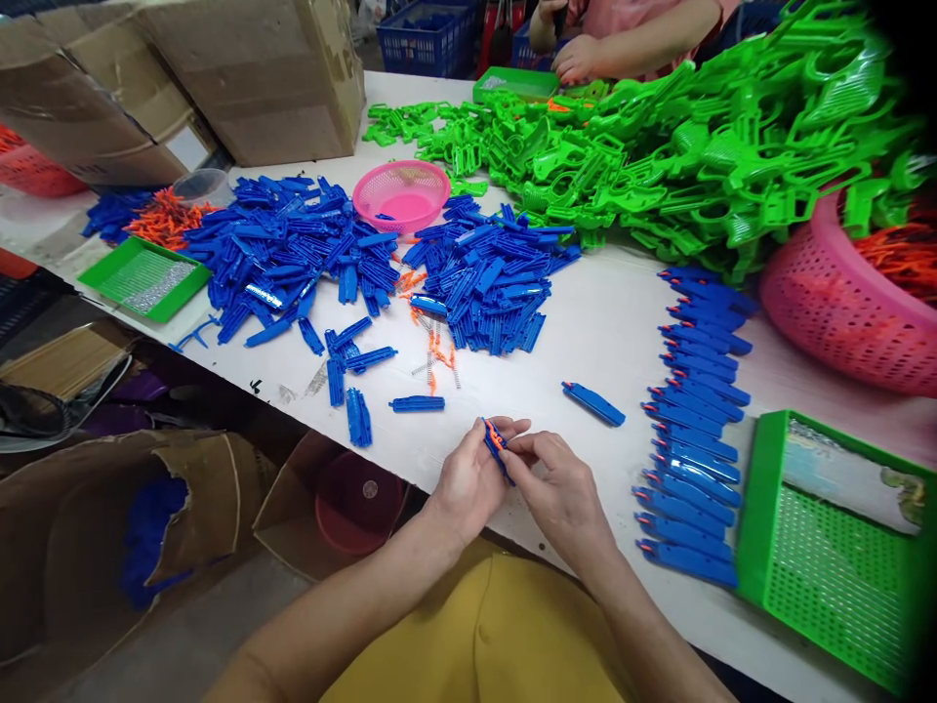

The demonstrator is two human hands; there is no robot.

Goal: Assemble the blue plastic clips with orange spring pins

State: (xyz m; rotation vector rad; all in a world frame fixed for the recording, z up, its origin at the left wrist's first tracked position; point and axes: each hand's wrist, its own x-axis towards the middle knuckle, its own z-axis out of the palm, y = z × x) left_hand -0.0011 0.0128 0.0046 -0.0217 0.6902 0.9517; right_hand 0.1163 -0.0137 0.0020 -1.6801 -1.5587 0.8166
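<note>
My left hand (468, 480) is closed round a blue plastic half-shell (505, 465), held near the table's front edge. An orange plastic piece (496, 438) lies inside the shell. From the right, the fingers of my right hand (554, 480) pinch at the shell and its orange insert; exactly what they grip is hidden. Beyond my hands, orange pieces with thin metal springs (437, 359) lie on the white table. One blue assembled piece (592, 403) rests to the right of my hands, and a single blue half-shell (417, 403) lies to the left.
Blue shells form two heaps (487, 278) around a pink basket (402, 200). A column of blue pieces with orange tips (692, 474) runs beside a green tray (765, 508). Green plastic toy-gun shells (659, 156) cover the back right. Across the table, a co-worker's hand (578, 59) shows.
</note>
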